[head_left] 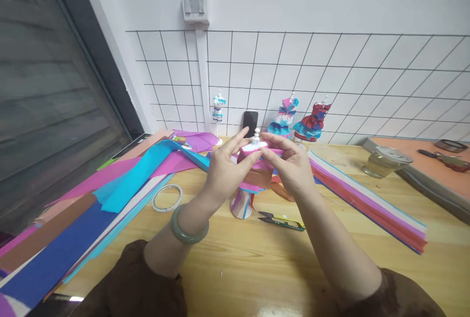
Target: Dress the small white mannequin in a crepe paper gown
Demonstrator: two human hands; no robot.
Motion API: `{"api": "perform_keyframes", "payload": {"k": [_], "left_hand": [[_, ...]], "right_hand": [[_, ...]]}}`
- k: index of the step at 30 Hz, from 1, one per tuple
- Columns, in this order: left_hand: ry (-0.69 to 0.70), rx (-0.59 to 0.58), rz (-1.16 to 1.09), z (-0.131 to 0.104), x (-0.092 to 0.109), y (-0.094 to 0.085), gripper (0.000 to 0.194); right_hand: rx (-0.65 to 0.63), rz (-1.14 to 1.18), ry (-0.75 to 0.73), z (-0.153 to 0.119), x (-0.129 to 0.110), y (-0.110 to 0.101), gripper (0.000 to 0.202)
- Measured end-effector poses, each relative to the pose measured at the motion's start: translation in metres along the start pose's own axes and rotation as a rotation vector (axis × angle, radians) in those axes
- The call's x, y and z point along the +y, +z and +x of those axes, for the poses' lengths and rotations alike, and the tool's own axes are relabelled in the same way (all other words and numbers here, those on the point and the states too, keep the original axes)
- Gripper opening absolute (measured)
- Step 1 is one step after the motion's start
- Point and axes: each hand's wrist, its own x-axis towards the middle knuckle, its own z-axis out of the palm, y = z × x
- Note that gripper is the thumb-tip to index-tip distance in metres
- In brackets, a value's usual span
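Both hands (226,168) (293,163) pinch the pink top edge of the small dress form (257,172), upright mid-bench (220,268). Snips (282,221) lie just nearer, to the right; tape ring (167,209) left. Risk: uneven pull could tear the wrap if it is thin, or tip the form.

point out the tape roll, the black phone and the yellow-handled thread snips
tape roll (155,201), head view, left side of its ring
black phone (250,120), head view, upper screen
yellow-handled thread snips (288,223), head view, handle
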Motion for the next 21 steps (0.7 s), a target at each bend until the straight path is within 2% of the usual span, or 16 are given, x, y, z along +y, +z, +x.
{"api": "perform_keyframes", "payload": {"k": [9,17,21], "left_hand": [[-0.022,-0.038,-0.032,-0.001,-0.005,0.001,0.056],[-0.044,-0.045,-0.056,0.000,-0.005,0.002,0.052],[-0.075,-0.067,-0.125,0.001,-0.006,0.000,0.047]], "right_hand": [[-0.133,-0.086,-0.077,0.002,-0.003,-0.008,0.035],[-0.130,-0.166,-0.127,0.002,0.003,-0.011,0.037],[-0.135,-0.116,-0.092,0.003,0.004,-0.012,0.038]]}}
